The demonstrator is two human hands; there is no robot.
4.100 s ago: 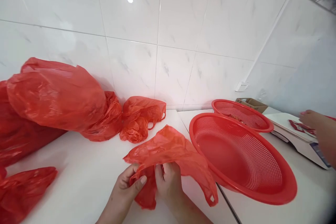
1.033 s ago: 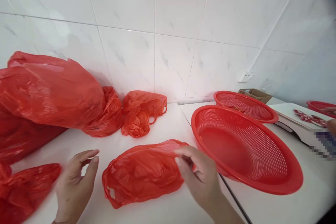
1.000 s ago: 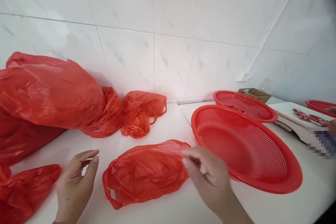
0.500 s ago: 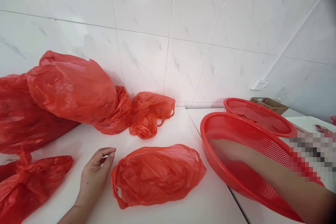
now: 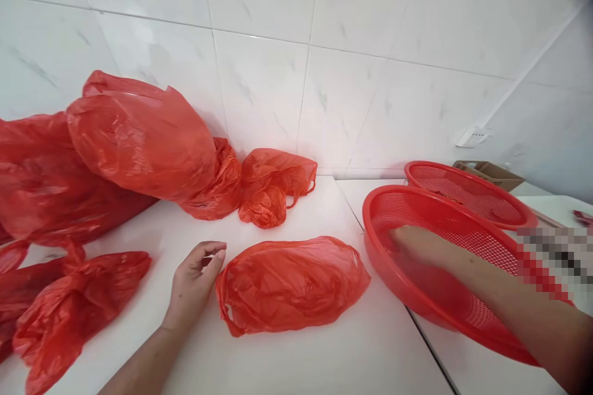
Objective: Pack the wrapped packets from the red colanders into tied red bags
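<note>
My left hand (image 5: 197,281) rests over the white table beside the left end of a thin red plastic bag (image 5: 291,287). Its fingers are loosely curled, with a small gap between thumb and forefinger, and nothing shows in them. The bag lies spread on its side, its handle loops at both ends. Inside a large red perforated plastic basket (image 5: 386,197), my right hand (image 5: 410,244) reaches down to the bottom. Motion blur and the low position hide its fingers, so I cannot see what they touch.
Large filled red bags (image 5: 148,136) are piled against the tiled wall, with a crumpled red bag (image 5: 273,182) beside them. A knotted red bag (image 5: 83,296) lies front left. Behind the basket are a second red basket (image 5: 504,197) and a cardboard box (image 5: 503,174).
The view has tilted down and shifted a little left. My left hand is slightly closer to the bag's left end. My right hand is still down in the basket.
</note>
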